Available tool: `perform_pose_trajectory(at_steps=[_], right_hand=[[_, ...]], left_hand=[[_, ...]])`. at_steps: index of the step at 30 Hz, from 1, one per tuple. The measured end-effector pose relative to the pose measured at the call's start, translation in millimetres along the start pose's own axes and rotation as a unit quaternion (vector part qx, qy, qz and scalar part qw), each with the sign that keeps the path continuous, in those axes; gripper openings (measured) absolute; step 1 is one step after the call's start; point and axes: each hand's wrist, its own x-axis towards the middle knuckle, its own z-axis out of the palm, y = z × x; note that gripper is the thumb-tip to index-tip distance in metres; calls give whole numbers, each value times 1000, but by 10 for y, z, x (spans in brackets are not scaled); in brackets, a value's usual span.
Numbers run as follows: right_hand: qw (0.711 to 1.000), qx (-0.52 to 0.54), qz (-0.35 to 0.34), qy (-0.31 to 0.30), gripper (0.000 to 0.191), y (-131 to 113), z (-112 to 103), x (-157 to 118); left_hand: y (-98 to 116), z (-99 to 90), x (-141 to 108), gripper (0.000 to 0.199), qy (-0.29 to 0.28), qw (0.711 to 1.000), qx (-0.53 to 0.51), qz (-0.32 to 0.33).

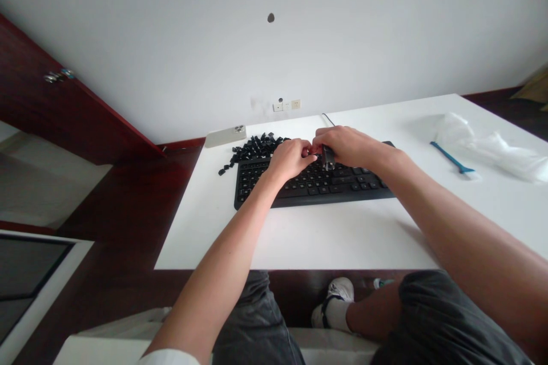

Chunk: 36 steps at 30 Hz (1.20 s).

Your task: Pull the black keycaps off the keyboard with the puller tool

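A black keyboard (pixel 295 202) lies on the white table, many of its left and middle keys stripped down to bare key seats, while keycaps remain on its right part. My right hand (pixel 349 144) is closed around a dark tool with a blunt handle end (pixel 328 158), above the upper middle of the keyboard. Just left of it, my left hand (pixel 291 158) is closed, its thumb and fingertips pinched close to the tool; whatever is between them is hidden. Behind the keyboard's left half lies a heap of loose black keycaps (pixel 256 147).
A phone (pixel 225 136) lies at the table's back left corner. To the right are a blue brush (pixel 452 157) and a crumpled clear plastic bag (pixel 492 145). A thin cable (pixel 328 119) runs off the table's back edge toward the wall. My legs are under the front edge.
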Motion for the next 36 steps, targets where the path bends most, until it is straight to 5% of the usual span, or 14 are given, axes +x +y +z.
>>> perform_pose_trajectory(at_steps=[13,18,22,27,36], right_hand=[[1000,7,6,-24,31,-126,-91,-104],[999,42,32,-8,15,-96,-109,-84],[992,95,74,35,36,-60,-95,-42],[981,137,97,96,43,-128,-70,-4],[972,189,124,59,42,-132,-150,-29]], left_hand=[[-7,60,7,10,5,999,-39,-29],[-48,140,31,11,14,1000,-9,1],[-49,221,52,10,34,997,49,42],[-7,280,65,11,48,999,-1,15],[3,238,26,15,62,998,-24,7]])
